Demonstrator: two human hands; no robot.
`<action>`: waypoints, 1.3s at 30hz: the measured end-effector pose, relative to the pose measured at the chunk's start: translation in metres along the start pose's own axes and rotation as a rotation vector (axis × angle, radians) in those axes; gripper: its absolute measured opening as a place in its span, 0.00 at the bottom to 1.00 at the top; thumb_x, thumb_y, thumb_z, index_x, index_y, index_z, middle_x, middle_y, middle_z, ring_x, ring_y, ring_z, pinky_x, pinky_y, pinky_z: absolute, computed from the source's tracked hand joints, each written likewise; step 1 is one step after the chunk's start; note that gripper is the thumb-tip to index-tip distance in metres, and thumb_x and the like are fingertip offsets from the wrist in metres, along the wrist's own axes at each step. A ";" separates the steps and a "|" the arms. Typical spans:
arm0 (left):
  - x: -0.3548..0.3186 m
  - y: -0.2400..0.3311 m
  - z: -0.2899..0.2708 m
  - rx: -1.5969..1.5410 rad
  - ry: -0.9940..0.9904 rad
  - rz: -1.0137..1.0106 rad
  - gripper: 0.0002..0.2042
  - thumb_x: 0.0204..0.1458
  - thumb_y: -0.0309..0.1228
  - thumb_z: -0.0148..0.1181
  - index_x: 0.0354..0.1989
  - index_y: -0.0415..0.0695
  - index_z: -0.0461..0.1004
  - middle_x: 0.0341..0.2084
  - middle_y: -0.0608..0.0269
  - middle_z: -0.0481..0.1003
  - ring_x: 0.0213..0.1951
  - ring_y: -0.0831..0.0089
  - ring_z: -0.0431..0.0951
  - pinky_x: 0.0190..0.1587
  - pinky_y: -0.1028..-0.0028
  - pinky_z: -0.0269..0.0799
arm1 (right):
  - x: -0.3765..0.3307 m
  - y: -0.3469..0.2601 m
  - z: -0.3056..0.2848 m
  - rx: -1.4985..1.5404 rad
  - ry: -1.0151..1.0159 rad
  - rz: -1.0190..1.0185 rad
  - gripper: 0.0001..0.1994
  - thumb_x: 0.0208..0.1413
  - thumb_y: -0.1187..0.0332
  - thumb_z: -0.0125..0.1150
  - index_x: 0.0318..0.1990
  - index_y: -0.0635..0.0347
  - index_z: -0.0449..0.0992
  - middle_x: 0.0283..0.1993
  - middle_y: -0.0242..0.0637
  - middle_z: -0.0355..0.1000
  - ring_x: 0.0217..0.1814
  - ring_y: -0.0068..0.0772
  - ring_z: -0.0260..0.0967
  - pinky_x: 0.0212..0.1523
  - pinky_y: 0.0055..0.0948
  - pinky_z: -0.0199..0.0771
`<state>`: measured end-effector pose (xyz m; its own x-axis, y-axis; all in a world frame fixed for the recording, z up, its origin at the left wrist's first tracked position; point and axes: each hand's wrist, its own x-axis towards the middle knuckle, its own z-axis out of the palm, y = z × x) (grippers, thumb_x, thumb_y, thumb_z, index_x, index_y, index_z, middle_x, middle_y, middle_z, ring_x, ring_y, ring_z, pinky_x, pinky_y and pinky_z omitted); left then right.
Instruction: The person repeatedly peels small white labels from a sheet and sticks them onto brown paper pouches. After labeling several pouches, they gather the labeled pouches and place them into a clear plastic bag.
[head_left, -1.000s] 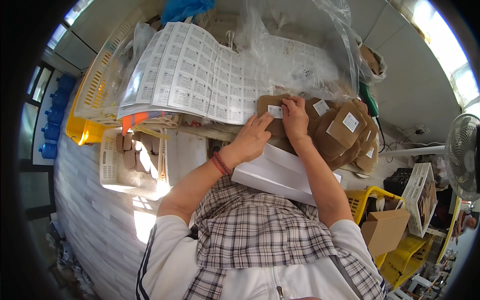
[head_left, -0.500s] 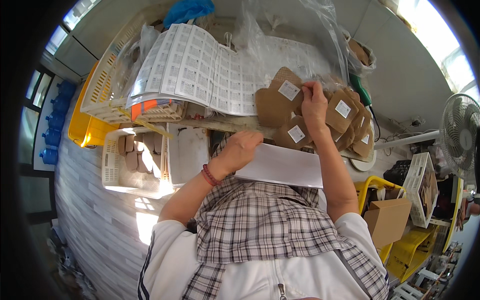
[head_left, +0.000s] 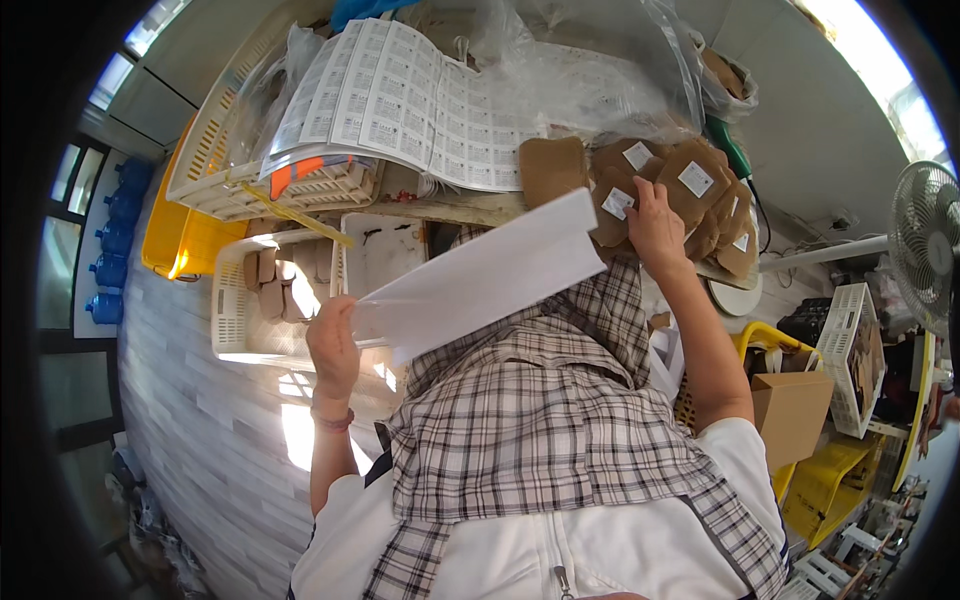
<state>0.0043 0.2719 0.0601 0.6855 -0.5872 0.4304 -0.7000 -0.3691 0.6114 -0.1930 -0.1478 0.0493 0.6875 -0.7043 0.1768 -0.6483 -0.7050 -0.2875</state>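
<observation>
Sorting brown packets at a cluttered bench

The left hand [head_left: 333, 340] grips the near-left corner of a long white sheet [head_left: 480, 275]. The right hand [head_left: 655, 225] presses on brown padded packets [head_left: 690, 190], each bearing a white square label, far right beside a large sheet of printed labels [head_left: 400, 100].

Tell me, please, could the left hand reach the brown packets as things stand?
Probably not straight away: the left hand is holding a white sheet, while the right hand already rests on the brown packets.

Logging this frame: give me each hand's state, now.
Left hand: closed on the white sheet.
Right hand: resting on the brown packets; grip cannot be told.
</observation>
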 end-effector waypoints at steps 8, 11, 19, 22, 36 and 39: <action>-0.099 -0.078 -0.054 0.138 0.226 -0.432 0.12 0.65 0.26 0.44 0.47 0.39 0.75 0.38 0.57 0.78 0.42 0.66 0.77 0.47 0.70 0.71 | -0.020 0.009 0.003 0.008 0.290 -0.258 0.25 0.49 0.70 0.67 0.57 0.54 0.70 0.55 0.38 0.66 0.44 0.44 0.75 0.42 0.36 0.78; -0.136 -0.092 -0.035 0.217 0.084 -0.560 0.13 0.66 0.28 0.41 0.48 0.41 0.75 0.39 0.55 0.78 0.43 0.63 0.78 0.47 0.68 0.71 | -0.034 0.013 -0.001 0.099 0.433 -0.317 0.17 0.50 0.73 0.66 0.49 0.55 0.76 0.49 0.36 0.69 0.39 0.40 0.75 0.35 0.33 0.77; -0.011 0.016 0.086 0.337 -0.403 0.152 0.28 0.49 0.26 0.61 0.61 0.39 0.64 0.66 0.46 0.58 0.70 0.50 0.52 0.71 0.51 0.45 | -0.081 0.078 -0.011 0.409 0.723 0.172 0.13 0.58 0.67 0.65 0.49 0.59 0.76 0.49 0.37 0.68 0.39 0.29 0.67 0.41 0.28 0.71; 0.054 0.074 0.155 0.172 -0.485 0.502 0.33 0.47 0.25 0.63 0.65 0.41 0.60 0.68 0.50 0.56 0.71 0.54 0.51 0.72 0.53 0.44 | -0.081 0.129 -0.010 0.449 0.800 0.359 0.13 0.60 0.65 0.62 0.48 0.61 0.75 0.50 0.39 0.68 0.46 0.33 0.67 0.46 0.31 0.70; 0.121 0.100 0.267 -0.118 -0.509 0.878 0.20 0.44 0.17 0.54 0.49 0.40 0.76 0.51 0.53 0.76 0.55 0.58 0.74 0.65 0.55 0.62 | -0.029 0.249 0.001 0.417 0.455 0.695 0.32 0.58 0.42 0.58 0.60 0.59 0.70 0.60 0.48 0.67 0.64 0.46 0.62 0.64 0.38 0.60; 0.120 0.106 0.270 -0.232 -0.433 0.647 0.18 0.45 0.17 0.54 0.46 0.40 0.76 0.46 0.54 0.78 0.51 0.56 0.76 0.65 0.54 0.63 | -0.021 0.255 0.009 0.420 0.449 0.690 0.33 0.56 0.41 0.59 0.60 0.58 0.70 0.60 0.47 0.68 0.63 0.46 0.63 0.63 0.39 0.61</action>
<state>-0.0414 -0.0317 -0.0028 -0.0118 -0.8772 0.4799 -0.8392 0.2697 0.4723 -0.3697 -0.3123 -0.0362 -0.0550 -0.9851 0.1628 -0.6346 -0.0914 -0.7674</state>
